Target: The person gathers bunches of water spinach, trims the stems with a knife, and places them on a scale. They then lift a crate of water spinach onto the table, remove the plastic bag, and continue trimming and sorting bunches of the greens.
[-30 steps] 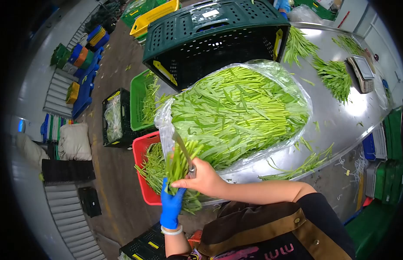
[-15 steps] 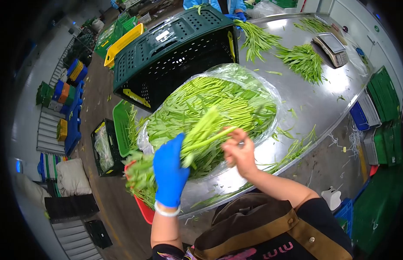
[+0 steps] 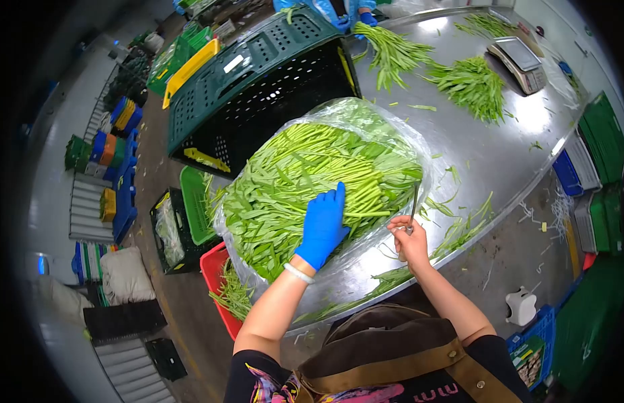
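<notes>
Setting: A produce-packing hall with a concrete floor was seen from above, a long stainless-steel bench curving through it and stacks of coloured crates lining the walls.

Greens: A large heap of long-stemmed green vegetables lay on an opened clear plastic bag at the near edge of the bench, the plastic apparently spread beneath to keep the stems together and off the metal.

Left hand: The left hand, in a blue rubber glove, lay flat and spread wide on the heap, fingers pointing into the stems, closed on nothing; it appeared placed to press or gather a portion.

Right hand: The bare right hand was curled around the handle of a thin metal knife, blade pointing up and away at the right edge of the bag, seemingly held clear of the gloved hand.

Crates: A dark green slotted plastic crate lay tipped on its side just behind the heap, its mouth toward the bag. A red plastic basket holding loose stems sat on the floor under the bench edge, likely where it could catch trimmings, beside a bright green basket.

Far end: Smaller green bunches lay near a digital scale, presumably kept close for weighing. Another person's blue-gloved hand touched a bunch at the top edge.

Scraps: Stray stems littered the bench rim.
</notes>
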The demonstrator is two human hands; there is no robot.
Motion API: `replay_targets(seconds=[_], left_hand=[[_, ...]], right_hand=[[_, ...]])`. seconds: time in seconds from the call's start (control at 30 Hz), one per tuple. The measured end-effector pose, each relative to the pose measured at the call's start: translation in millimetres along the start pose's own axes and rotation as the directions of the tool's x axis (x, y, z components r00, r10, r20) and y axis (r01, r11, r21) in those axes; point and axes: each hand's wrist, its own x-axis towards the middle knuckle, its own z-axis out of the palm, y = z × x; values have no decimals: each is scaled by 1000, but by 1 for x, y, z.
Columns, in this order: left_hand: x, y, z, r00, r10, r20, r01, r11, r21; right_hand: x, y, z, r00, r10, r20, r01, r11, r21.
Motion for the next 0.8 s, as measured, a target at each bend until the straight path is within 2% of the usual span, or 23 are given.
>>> replay_targets(seconds=[0.07, 0.17, 0.3, 0.4, 0.43, 0.5, 0.57, 0.63, 0.67, 0.8], left_hand=[[0, 1, 8, 998, -43, 54, 42, 999, 21], [-7, 6, 15, 999, -54, 5, 53, 998, 40], [-4, 1, 19, 977, 35, -212, -40, 999, -20], [-8, -10, 23, 993, 27, -111, -42, 990, -138], [-7, -15, 10, 996, -61, -64, 39, 951, -307], [-14, -31, -27, 973, -211, 91, 224, 777, -588], [-21, -49, -60, 958, -285, 17, 185, 575, -797], [-21, -80, -57, 963, -267, 22, 132, 400, -907], [-22, -86, -57, 965, -261, 36, 141, 398, -907], [-24, -82, -52, 966, -244, 82, 165, 344, -924]], right_hand=[[5, 1, 7, 1000, 20, 21, -21, 999, 25], [5, 4, 7, 998, 13, 55, -12, 1000, -15], [2, 14, -2, 999, 32, 35, -32, 999, -16], [-1, 14, -6, 998, 44, 44, -43, 999, -25], [-2, 13, -7, 998, 29, 52, -28, 1000, -11], [-8, 13, -8, 998, 6, 68, -7, 1000, 23], [-13, 11, -3, 990, -4, 144, 2, 1000, 17], [-16, 2, 14, 969, 10, 249, -13, 1000, 10], [-16, -5, 25, 946, 9, 324, 3, 999, -36], [-1, -8, 82, 938, 17, 346, -58, 992, 108]])
